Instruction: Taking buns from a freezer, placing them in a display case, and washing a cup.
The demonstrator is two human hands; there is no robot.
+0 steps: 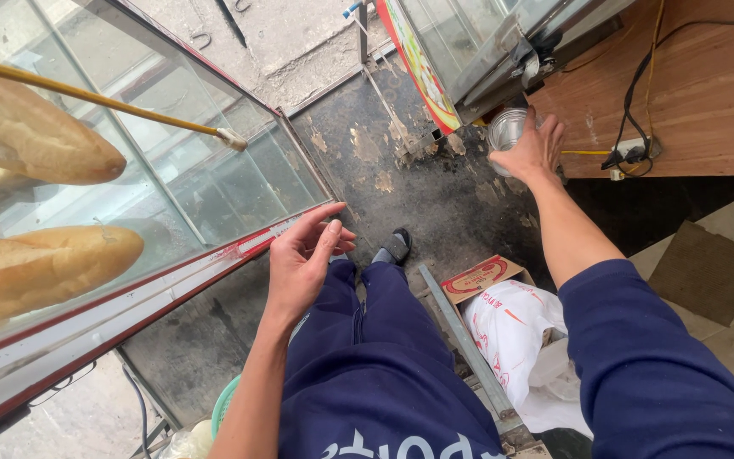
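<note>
Single head camera, steep downward look from standing height, floor (435,195) far below.

A brown cardboard box (484,276) with a red oval print on its flap stood on the floor beside the person's leg. A white plastic bag (520,344) with red markings filled it and spilled over its near edge. Along the edge of the far glass cabinet ran a slanted sign panel (418,64) in red, yellow and green.
</note>
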